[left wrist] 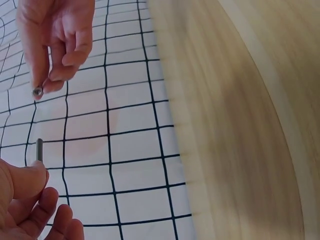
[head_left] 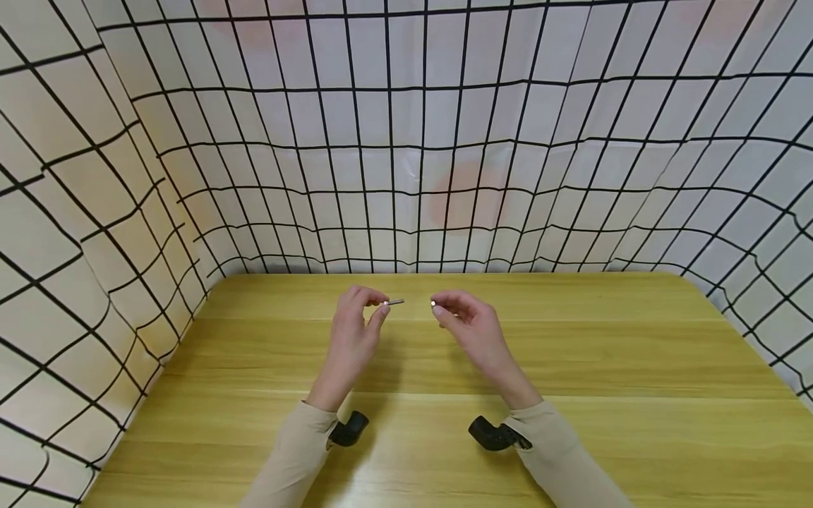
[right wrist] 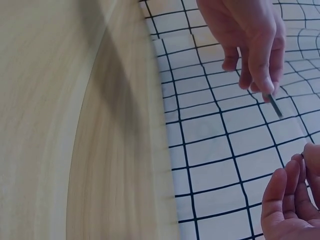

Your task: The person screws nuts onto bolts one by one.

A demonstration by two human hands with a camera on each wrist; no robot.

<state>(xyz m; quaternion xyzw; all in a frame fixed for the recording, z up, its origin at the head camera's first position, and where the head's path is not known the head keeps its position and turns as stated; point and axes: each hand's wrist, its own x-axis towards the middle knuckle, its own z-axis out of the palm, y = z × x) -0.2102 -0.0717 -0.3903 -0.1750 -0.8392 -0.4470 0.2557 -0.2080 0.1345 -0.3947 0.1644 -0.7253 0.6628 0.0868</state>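
My left hand (head_left: 356, 328) pinches a thin grey metal rod (head_left: 396, 302) between thumb and fingertips. The rod's free end points toward the right hand, and its other end is hidden in the fingers. In the left wrist view the rod (left wrist: 39, 150) stands up from the pinch. My right hand (head_left: 473, 326) holds a small round metal piece (head_left: 433, 303) at its fingertips. From the left wrist camera, that piece (left wrist: 37, 91) looks like a nut with a dark centre. A gap separates the rod from the piece. Both hands are raised above the table.
A wooden table (head_left: 432, 360) lies beneath the hands. White sheeting with a black grid (head_left: 406, 162) rises behind it and on both sides. Black wrist devices (head_left: 351, 428) stick out of the beige sleeves (head_left: 295, 451).
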